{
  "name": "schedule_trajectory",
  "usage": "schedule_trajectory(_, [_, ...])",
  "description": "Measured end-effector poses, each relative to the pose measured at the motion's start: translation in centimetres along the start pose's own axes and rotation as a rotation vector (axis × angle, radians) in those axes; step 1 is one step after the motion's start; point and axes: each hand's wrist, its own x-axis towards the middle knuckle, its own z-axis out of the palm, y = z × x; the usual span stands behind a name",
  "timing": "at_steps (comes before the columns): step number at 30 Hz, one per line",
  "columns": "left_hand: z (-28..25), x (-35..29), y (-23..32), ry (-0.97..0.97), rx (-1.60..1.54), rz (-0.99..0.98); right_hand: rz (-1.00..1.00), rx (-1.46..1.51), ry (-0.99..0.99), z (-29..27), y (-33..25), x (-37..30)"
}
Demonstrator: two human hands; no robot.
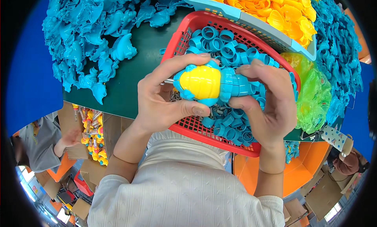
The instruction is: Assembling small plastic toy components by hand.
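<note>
Over the red basket I hold a shiny plastic toy figure (pixel 201 82) with a yellow rounded front and blue sides. My left hand (pixel 155 99) is closed round its left end, thumb below and fingers above. A thin metal rod (pixel 169 81) sticks out of the toy there. My right hand (pixel 273 99) pinches the narrower blue ringed end between thumb and fingers. Beneath lies the red basket (pixel 188 128) with many blue plastic rings (pixel 229 51) and small metal parts, partly hidden by my hands and the toy.
Blue plastic shells (pixel 84 34) are heaped at the far left of the dark green table (pixel 145 46). Behind the basket stands a grey-blue crate (pixel 251 24) of yellow shells (pixel 288 11). A green plastic bag (pixel 312 95) and more blue parts (pixel 337 42) lie right. Another person (pixel 43 144) is at left.
</note>
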Motion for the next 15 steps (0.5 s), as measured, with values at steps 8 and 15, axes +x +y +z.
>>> schedule_trajectory(8, [-0.2,-0.4,0.5,-0.015,-0.144,-0.137,0.076,0.329,0.121,1.1,1.4,-0.8])
schedule_trajectory(15, [-0.1,-0.4,0.5,0.183,-0.191,-0.146,0.177,0.244,0.021,3.2,-1.2,0.1])
